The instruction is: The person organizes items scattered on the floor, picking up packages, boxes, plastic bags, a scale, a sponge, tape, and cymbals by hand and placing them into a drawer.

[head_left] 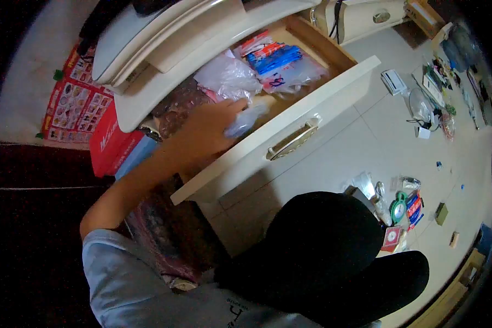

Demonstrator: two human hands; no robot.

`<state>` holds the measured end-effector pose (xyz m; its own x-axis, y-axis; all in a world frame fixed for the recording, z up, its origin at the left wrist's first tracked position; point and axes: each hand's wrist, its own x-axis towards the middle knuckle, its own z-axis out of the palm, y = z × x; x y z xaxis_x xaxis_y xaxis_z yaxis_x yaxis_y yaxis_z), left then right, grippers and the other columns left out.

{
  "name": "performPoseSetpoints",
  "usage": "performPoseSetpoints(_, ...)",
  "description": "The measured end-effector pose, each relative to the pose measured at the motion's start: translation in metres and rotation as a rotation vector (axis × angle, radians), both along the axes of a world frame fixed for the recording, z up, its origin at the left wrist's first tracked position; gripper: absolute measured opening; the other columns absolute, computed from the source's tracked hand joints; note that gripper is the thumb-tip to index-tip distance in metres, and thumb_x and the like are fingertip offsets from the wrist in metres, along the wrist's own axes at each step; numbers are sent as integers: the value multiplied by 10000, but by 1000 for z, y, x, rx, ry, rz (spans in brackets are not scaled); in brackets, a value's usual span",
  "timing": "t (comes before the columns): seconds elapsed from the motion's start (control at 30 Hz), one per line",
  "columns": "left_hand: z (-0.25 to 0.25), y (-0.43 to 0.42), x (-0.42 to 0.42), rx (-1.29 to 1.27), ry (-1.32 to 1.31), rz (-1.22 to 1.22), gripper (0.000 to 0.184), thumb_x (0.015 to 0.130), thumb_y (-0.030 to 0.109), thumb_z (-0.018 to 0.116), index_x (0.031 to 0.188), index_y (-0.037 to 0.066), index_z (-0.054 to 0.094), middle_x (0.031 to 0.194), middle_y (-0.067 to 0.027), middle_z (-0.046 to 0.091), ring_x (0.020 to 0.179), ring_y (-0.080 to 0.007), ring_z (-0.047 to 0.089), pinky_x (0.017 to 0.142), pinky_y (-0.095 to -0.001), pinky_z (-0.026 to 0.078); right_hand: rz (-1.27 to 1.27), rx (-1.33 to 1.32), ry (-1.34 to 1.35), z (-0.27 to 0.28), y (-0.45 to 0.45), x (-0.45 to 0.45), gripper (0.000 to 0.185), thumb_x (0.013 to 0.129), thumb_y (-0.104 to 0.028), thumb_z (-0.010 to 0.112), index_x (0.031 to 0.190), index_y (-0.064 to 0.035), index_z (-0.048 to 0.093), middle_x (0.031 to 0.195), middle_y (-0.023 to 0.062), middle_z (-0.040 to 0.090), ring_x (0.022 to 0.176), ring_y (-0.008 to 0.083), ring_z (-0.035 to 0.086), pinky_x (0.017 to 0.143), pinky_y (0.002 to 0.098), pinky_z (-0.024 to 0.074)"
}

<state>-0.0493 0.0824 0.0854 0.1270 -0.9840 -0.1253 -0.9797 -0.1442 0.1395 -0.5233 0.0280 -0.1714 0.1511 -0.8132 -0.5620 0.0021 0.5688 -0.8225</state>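
Observation:
My left hand (216, 123) reaches down into an open cream drawer (333, 101). Its fingers are curled around a small translucent plastic bag (247, 120), just behind the drawer front; part of the grip is blurred. Beyond the fingertips lies a crumpled white plastic bag (229, 76). Beside that are blue packets (279, 58) and a clear bag (295, 79) with dark markings. Under my forearm, on the near side of the drawer, rests a brown patterned bundle (177, 106). My right hand is out of view.
A gold handle (293, 140) projects from the drawer front. Left of the cabinet stands a red box (112, 142). My black-clad knee (328, 229) is close below. Over the tiled floor lie a green round object (399, 208), a white box (393, 82) and a small carton (441, 213).

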Motion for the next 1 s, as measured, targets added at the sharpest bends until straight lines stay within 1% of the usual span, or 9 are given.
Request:
performPoseSetpoints(0.07, -20, 19, 15, -1, 76, -80, 687, 726, 258, 686, 1325, 57, 418, 1186, -198, 539, 1109, -373, 512, 947, -457, 396, 0, -4, -8, -3, -1, 1, 303, 824, -78, 693, 1083, 18, 569, 1014, 81, 630, 894, 160, 579, 800, 270, 434)
performPoseSetpoints(0.17, 6, 14, 15, 141, 401, -154, 785, 721, 288, 709, 1386, 67, 357, 1327, -200, 464, 1251, -344, 425, 1051, -405, 322, 1, -8, -15, -7, 0, -1, 303, 823, -77, 693, 1082, 19, 570, 1015, 82, 631, 895, 161, 579, 803, 271, 432)
performPoseSetpoints(0.3, 14, 21, 30, 363, 556, -223, 868, 704, 224, 723, 1441, 90, 284, 1439, -193, 346, 1343, -313, 318, 1105, -391, 246, 8, -44, -11, -17, 3, -9, 303, 822, -76, 694, 1081, 21, 571, 1016, 83, 632, 897, 161, 580, 808, 271, 431)
performPoseSetpoints(0.47, 41, 36, 17, 472, 567, -6, 864, 732, 115, 680, 1469, 103, 227, 1479, -197, 284, 1370, -306, 275, 1133, -390, 191, 26, -29, 61, -24, 6, -15, 302, 822, -79, 695, 1079, 24, 573, 1017, 88, 633, 891, 157, 582, 803, 265, 430)
performPoseSetpoints(0.6, 38, 54, 11, 374, 380, -69, 822, 765, 78, 637, 1473, 103, 219, 1473, -188, 305, 1361, -289, 294, 1118, -367, 231, -35, 25, -134, 20, 4, 4, 314, 822, -90, 699, 1085, 27, 573, 1012, 90, 633, 882, 152, 583, 785, 269, 440)
performPoseSetpoints(0.67, 43, 61, 3, 380, 335, -25, 794, 792, 64, 613, 1476, 106, 212, 1476, -176, 307, 1352, -261, 311, 1103, -349, 259, -58, 13, -101, 4, 6, 0, 317, 825, -92, 696, 1089, 30, 570, 1006, 89, 633, 878, 154, 584, 774, 270, 446)
performPoseSetpoints(0.77, 50, 71, 12, 603, 612, 307, 701, 858, 139, 623, 1456, 98, 259, 1492, -143, 289, 1367, -235, 285, 1113, -345, 241, 21, -49, 8, -35, 5, -22, 333, 828, -93, 693, 1106, 33, 560, 1015, 91, 627, 879, 161, 583, 762, 272, 451)
performPoseSetpoints(0.87, 51, 82, 12, 583, 822, 408, 645, 893, 134, 585, 1450, 71, 265, 1467, -123, 341, 1330, -211, 343, 1091, -321, 279, -14, -34, -17, -23, 7, -13, 347, 831, -87, 688, 1125, 32, 548, 1041, 98, 617, 892, 169, 581, 762, 274, 454)
performPoseSetpoints(1.0, 45, 94, 21, 542, 642, 324, 646, 898, 103, 551, 1458, 52, 234, 1488, -112, 301, 1342, -195, 314, 1083, -309, 280, -92, 2, -148, -3, 9, -2, 355, 833, -75, 682, 1139, 32, 538, 1063, 108, 609, 911, 173, 578, 781, 275, 450)
